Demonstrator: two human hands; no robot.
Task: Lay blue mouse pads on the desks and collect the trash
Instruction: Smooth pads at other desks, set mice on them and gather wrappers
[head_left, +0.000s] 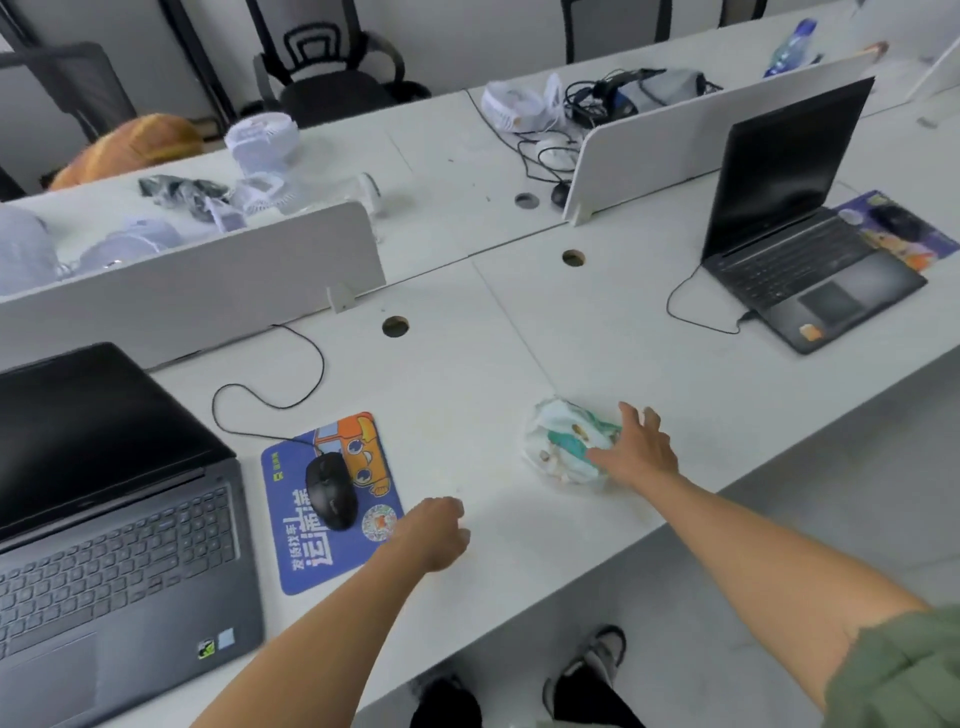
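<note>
Your right hand (636, 449) was stretched out over the trash (563, 441), a crumpled clear bag of white tissue and green scraps lying on the bench (493, 364) near its front edge. The fingers were spread and straight across the bundle's right side, not closed round it. Your left hand (434, 532) hung low just beside the right edge of the blue pad (306, 561), its fingers curled under and hidden behind the back of the hand, so I cannot tell whether it gripped anything. That pad lay flat on the bench just right of the near laptop (114, 545), with a black mouse (331, 491) sitting on it and the cord looping back toward the divider. The trash was well apart from the pad, to its right. Farther along the bench, a second laptop (800, 249) stood open with another pad (898, 228) just beside it on its right.
</note>
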